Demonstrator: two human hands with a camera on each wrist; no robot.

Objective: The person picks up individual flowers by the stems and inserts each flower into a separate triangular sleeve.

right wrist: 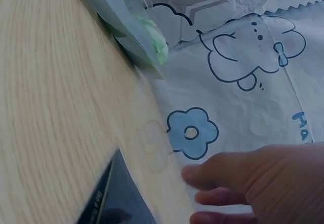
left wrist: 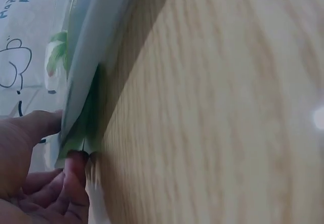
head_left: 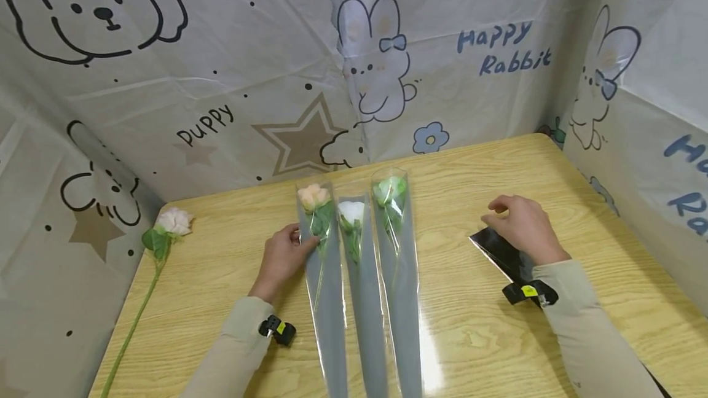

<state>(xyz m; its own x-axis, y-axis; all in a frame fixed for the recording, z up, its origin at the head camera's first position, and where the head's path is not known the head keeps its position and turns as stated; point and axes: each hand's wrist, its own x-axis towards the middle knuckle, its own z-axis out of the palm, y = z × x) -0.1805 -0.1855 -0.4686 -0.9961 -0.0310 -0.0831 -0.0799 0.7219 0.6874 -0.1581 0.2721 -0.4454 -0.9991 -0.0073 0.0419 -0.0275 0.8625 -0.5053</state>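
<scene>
My left hand (head_left: 281, 257) pinches the left edge of a clear-fronted grey flower sleeve (head_left: 330, 343) that holds a peach rose (head_left: 313, 197). In the left wrist view, thumb and index finger meet at the sleeve's edge, close to the tabletop. Beside it lie two more such sleeves, one with a white rose (head_left: 351, 210), the other with a pale green rose (head_left: 390, 188). At the right, my right hand (head_left: 527, 229) hovers over a glossy black pointed sheet or sleeve (right wrist: 121, 193). Its fingers are loosely bent with nothing between them; the sheet's near part is hidden by hand and wrist.
A pale pink rose (head_left: 175, 221) on a long green stem lies unwrapped at the left of the wooden table (head_left: 459, 336). Cartoon-printed sheeting (head_left: 287, 48) stands behind the table and along both sides. Each wrist carries a small black camera band.
</scene>
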